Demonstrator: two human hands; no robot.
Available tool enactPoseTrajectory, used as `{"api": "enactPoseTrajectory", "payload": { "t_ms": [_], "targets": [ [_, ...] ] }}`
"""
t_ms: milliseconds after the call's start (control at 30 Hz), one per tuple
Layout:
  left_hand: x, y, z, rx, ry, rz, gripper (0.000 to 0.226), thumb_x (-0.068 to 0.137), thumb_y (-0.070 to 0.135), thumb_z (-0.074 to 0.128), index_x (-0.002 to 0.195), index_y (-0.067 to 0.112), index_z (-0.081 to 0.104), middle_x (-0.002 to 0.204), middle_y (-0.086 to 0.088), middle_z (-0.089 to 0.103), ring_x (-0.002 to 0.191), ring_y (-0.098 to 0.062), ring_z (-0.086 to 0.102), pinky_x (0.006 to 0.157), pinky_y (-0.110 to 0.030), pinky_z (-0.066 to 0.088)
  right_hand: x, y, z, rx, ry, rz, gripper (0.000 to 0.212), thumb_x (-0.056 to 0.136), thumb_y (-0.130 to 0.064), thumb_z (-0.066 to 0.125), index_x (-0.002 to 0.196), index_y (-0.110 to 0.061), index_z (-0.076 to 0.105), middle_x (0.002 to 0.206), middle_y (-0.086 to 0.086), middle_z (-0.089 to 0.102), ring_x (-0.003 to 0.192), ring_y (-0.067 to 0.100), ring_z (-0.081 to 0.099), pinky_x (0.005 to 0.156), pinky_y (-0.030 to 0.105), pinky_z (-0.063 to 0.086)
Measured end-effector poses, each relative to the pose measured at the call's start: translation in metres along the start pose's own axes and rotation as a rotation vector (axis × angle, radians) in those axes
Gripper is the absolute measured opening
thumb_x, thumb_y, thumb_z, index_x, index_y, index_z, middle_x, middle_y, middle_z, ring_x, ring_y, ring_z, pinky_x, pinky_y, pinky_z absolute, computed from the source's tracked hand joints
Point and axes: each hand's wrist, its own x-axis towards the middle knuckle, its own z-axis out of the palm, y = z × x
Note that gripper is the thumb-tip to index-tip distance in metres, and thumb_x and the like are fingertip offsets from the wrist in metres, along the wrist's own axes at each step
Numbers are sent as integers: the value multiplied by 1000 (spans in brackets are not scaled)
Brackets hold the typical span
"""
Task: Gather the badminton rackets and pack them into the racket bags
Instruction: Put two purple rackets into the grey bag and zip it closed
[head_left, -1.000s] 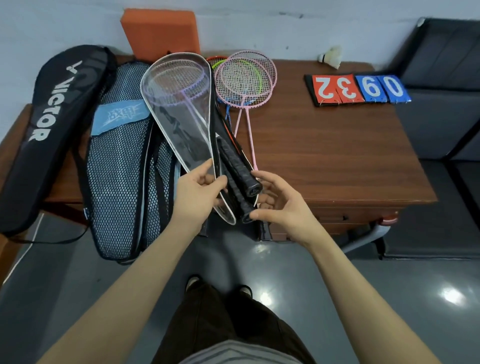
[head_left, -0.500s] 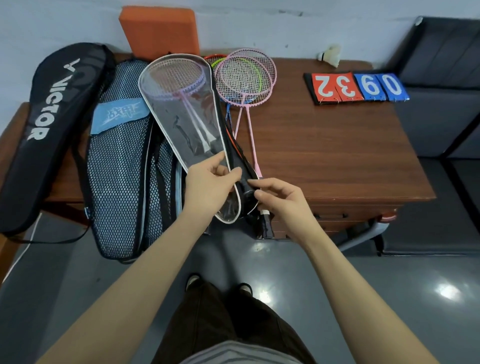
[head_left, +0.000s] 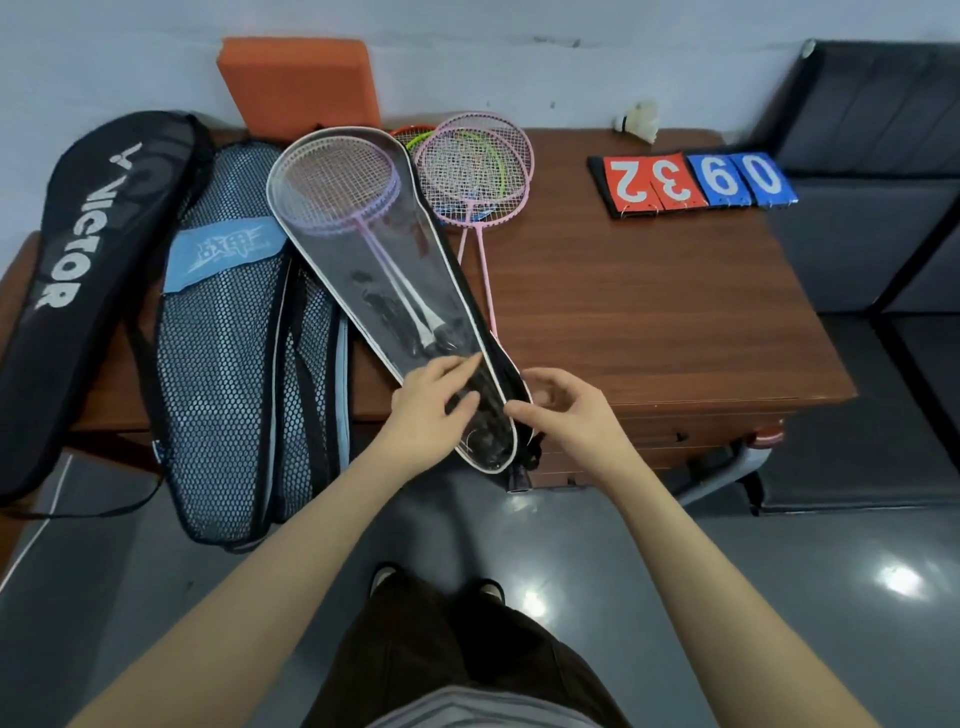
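Far left, black VICTOR racket bag (head_left: 78, 270) draped off the table (head_left: 649, 322) edge. Beside it, blue mesh racket bag (head_left: 228, 332) hanging over the front. Next, clear racket bag (head_left: 374, 260) lying diagonally with 2 lilac rackets (head_left: 337, 182) inside. Left hand (head_left: 426, 415) resting on its narrow lower end, fingers lightly curled on the plastic. Right hand (head_left: 566, 410) just beside, pinching the bag's right edge. Behind, loose pink rackets (head_left: 472, 171) stacked on the tabletop. Further right, scoreboard (head_left: 696, 182) reading 3 2 0 6 upside down, shuttlecock (head_left: 639, 120) beyond.
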Motion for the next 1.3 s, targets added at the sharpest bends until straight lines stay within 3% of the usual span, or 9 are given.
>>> {"api": "enactPoseTrajectory", "payload": {
  "t_ms": [167, 333, 500, 733, 867, 933, 1033, 1167, 1300],
  "targets": [
    [17, -5, 11, 243, -119, 25, 41, 95, 32, 45, 136, 32, 42, 146, 8, 35, 135, -19, 25, 110, -41, 20, 14, 13, -4, -315, 96, -27, 26, 77, -13, 68, 102, -19, 66, 79, 1, 66, 71, 14, 59, 69, 26, 47],
    [41, -15, 12, 332, -223, 42, 45, 95, 37, 42, 139, 34, 36, 150, 3, 25, 137, -22, 19, 109, -42, 15, 31, 21, -8, -367, 126, 43, 24, 86, -16, 58, 107, -25, 59, 91, 2, 65, 80, 21, 60, 77, 38, 50],
    [69, -44, -9, 337, -42, -75, 49, 94, 37, 45, 139, 21, 38, 143, -7, 34, 132, -27, 27, 106, -41, 22, 75, 19, 3, -475, 65, 51, 47, 91, -30, 55, 135, -20, 43, 127, 1, 53, 108, 19, 54, 94, 39, 45],
    [118, -102, -61, 305, 142, -326, 55, 90, 39, 51, 138, 15, 38, 140, -22, 32, 126, -41, 32, 103, -50, 27, 179, -16, 53, -859, 40, 45, 50, 92, -34, 47, 139, -22, 34, 128, 13, 47, 117, 37, 47, 95, 48, 37],
    [148, -131, -82, 281, 137, -409, 60, 90, 42, 51, 140, 14, 33, 141, -25, 28, 122, -44, 36, 99, -51, 32, 231, -36, 82, -916, 59, 33, 44, 92, -29, 47, 135, -20, 39, 123, 14, 49, 112, 39, 49, 91, 48, 38],
    [160, -141, -89, 169, 111, -424, 62, 90, 40, 51, 142, 13, 29, 141, -24, 26, 119, -40, 40, 99, -46, 35, 249, -39, 89, -913, 71, 37, 44, 92, -26, 50, 134, -20, 40, 123, 15, 49, 111, 39, 49, 90, 47, 39],
    [171, -144, -95, -86, 104, -435, 65, 91, 29, 56, 143, 8, 26, 140, -19, 21, 101, -22, 46, 89, -19, 31, 267, -43, 93, -866, 52, 26, 49, 89, -21, 56, 135, -19, 40, 124, 15, 47, 110, 39, 50, 92, 47, 43],
    [180, -151, -100, -241, 197, -483, 67, 87, 19, 63, 143, 5, 28, 144, -18, 19, 125, -26, 36, 92, -10, 20, 277, -50, 94, -784, 53, 1, 54, 84, -12, 62, 135, -17, 43, 127, 14, 47, 111, 34, 51, 95, 40, 41],
    [180, -146, -115, -296, 327, -471, 62, 87, 8, 60, 141, 2, 31, 138, -16, 31, 119, -18, 40, 86, 4, 13, 271, -62, 96, -628, 180, -184, 40, 84, -2, 57, 123, -15, 58, 107, 6, 59, 97, 17, 54, 83, 25, 40]
  ]
}}
